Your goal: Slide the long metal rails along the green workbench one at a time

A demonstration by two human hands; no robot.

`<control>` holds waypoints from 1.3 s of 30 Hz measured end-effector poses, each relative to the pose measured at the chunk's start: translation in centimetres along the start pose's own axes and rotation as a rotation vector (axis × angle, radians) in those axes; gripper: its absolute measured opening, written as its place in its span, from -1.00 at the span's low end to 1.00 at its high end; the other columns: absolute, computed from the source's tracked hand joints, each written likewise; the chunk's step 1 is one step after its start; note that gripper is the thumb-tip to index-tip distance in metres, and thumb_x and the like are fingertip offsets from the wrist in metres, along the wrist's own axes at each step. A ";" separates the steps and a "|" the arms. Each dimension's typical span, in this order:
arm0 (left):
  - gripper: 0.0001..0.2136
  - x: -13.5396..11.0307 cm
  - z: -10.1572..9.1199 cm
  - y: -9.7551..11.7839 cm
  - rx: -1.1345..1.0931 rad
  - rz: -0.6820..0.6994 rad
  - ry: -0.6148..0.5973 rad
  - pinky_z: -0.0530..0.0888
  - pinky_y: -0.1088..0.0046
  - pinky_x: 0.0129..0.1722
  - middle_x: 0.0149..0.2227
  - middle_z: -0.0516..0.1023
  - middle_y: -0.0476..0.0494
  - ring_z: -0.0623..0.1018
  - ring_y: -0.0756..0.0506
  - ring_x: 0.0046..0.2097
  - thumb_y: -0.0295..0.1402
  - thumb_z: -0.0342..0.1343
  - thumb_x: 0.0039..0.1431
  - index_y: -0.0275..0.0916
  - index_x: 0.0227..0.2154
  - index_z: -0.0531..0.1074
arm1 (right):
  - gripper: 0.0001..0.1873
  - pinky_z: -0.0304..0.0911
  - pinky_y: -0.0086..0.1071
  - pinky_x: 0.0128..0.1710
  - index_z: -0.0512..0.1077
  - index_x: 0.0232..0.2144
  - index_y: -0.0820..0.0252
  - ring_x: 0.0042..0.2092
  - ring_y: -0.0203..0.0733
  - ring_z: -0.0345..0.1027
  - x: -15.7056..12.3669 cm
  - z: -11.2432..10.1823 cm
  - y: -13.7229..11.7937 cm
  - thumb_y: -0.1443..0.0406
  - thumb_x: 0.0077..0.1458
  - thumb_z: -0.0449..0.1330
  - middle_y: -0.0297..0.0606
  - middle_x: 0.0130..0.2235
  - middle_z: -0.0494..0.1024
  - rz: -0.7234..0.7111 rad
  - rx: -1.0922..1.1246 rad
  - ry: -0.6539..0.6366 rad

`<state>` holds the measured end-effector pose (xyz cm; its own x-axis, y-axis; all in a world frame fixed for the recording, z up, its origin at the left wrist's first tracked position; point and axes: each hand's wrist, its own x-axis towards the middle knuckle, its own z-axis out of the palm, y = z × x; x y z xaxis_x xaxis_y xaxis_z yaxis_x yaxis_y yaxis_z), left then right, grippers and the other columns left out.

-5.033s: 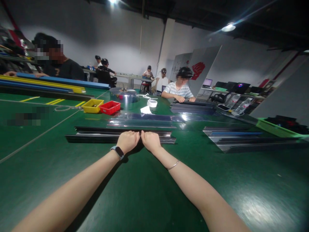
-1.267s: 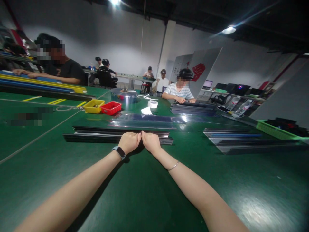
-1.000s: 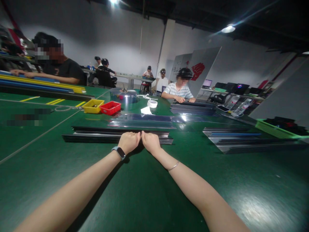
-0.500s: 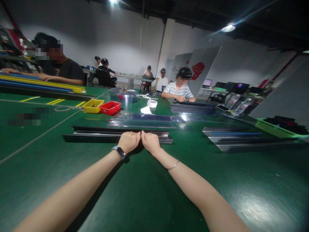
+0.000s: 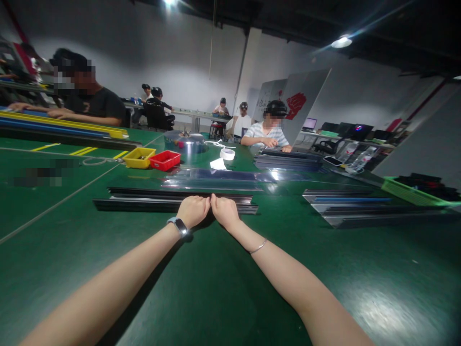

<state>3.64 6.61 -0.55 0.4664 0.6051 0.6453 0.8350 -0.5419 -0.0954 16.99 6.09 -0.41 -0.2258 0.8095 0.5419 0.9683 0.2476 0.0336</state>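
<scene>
A long black channel profile (image 5: 137,204) lies crosswise on the green table (image 5: 223,288), its two raised edges running left to right. My left hand (image 5: 193,211), with a watch at the wrist, is closed on the profile right of its middle. Against it, thumb side to thumb side, my right hand (image 5: 224,212) is closed on the same profile nearer its right end. Both sets of fingertips are hidden behind the knuckles, as is the stretch of profile under them.
Beyond the profile lie clear plastic strips (image 5: 212,181), a yellow bin (image 5: 139,158), a red bin (image 5: 164,160) and a tape roll (image 5: 227,154). More profiles (image 5: 360,207) rest at right, near a green basket (image 5: 414,190). Co-workers sit across the table and at left.
My hands and the black channel profile stay in place. The co-worker across the table and the one at left have shifted their hands slightly.
</scene>
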 end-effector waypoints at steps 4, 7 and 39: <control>-0.65 0.0 -0.2 0.0 0.008 0.016 -0.008 0.23 0.41 -0.41 -0.57 0.41 -0.12 0.40 -0.04 -0.46 -0.38 -0.28 0.19 -0.28 -0.59 0.34 | -0.49 0.07 -0.51 -0.48 0.44 -0.44 0.24 -0.46 -0.28 0.37 0.0 -0.2 0.0 0.23 0.20 -0.27 -0.21 -0.49 0.51 -0.023 -0.013 -0.047; -0.66 0.0 -0.1 -0.1 0.010 0.045 -0.023 0.24 0.41 -0.42 -0.57 0.41 -0.12 0.40 -0.04 -0.46 -0.38 -0.27 0.18 -0.28 -0.58 0.34 | -0.50 0.08 -0.51 -0.47 0.43 -0.43 0.24 -0.43 -0.29 0.37 0.0 -0.4 0.0 0.23 0.20 -0.26 -0.21 -0.48 0.51 -0.010 -0.002 -0.034; -0.61 0.2 0.9 -0.4 0.058 0.018 -0.061 0.22 0.46 -0.53 -0.60 0.43 -0.18 0.42 -0.04 -0.53 -0.36 -0.26 0.16 -0.34 -0.59 0.41 | -0.47 0.04 -0.50 -0.52 0.44 -0.48 0.22 -0.48 -0.29 0.37 0.3 0.4 0.3 0.22 0.20 -0.28 -0.22 -0.52 0.51 -0.023 -0.055 -0.020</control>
<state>3.70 7.52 -1.06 0.4969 0.6307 0.5961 0.8409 -0.5197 -0.1511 17.16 6.67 -0.56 -0.2499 0.8143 0.5238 0.9670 0.2374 0.0922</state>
